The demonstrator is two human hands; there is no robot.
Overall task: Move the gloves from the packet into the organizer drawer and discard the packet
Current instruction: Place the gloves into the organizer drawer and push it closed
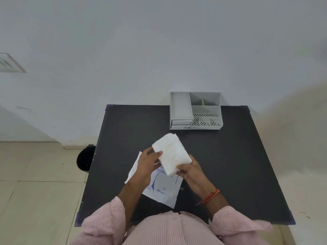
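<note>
A thick white folded stack of gloves point(170, 152) is held above the table between both hands. My left hand point(148, 163) grips its near left edge with thumb on top. My right hand point(192, 171) holds its near right corner from below. Under the hands lies the flat white packet point(159, 190) with blue print, resting on the black table. The grey organizer point(195, 110) stands at the table's far edge; its two small drawers point(180, 122) at the front left look pushed in.
A black bin point(85, 159) stands on the tiled floor just left of the black table point(230, 156). A white wall rises behind the table. The organizer's top compartments hold nothing visible.
</note>
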